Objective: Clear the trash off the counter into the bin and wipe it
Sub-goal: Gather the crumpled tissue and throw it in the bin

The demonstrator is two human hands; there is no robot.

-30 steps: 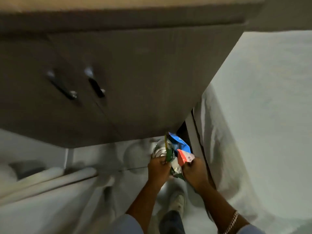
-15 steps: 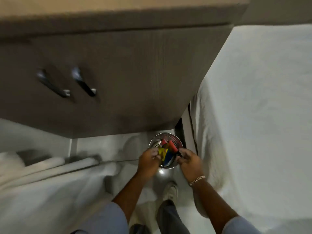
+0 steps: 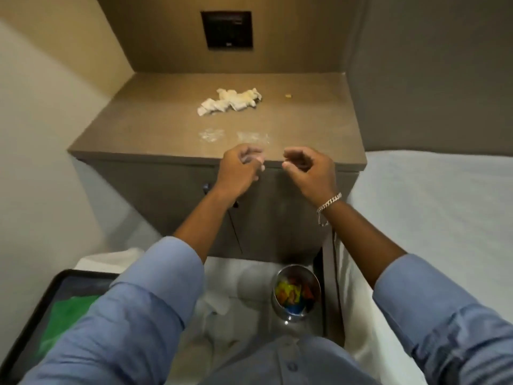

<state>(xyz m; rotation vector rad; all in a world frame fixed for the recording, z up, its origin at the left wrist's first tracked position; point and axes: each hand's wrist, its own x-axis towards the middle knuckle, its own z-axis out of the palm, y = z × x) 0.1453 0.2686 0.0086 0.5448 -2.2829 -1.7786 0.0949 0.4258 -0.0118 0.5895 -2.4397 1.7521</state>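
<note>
The brown counter (image 3: 166, 118) carries a crumpled white cloth (image 3: 230, 102) near its middle, a small yellow crumb (image 3: 288, 95) to the right of it and pale powdery smears (image 3: 236, 135) close to the front edge. My left hand (image 3: 241, 169) and my right hand (image 3: 308, 169) hover side by side at the counter's front edge, fingers loosely curled, holding nothing. Down on the floor, at the cabinet's right foot, stands a small round metal bin (image 3: 295, 294) with colourful wrappers inside.
A bed with a white sheet (image 3: 433, 212) runs along the right. A dark tray (image 3: 36, 307) with a green item lies at lower left, and white cloths (image 3: 222, 307) lie on the floor. A dark panel (image 3: 227, 29) sits in the back wall.
Both hands let the wrappers go into the bin and rose to the counter's front edge. My view lifted from the floor to the counter top.
</note>
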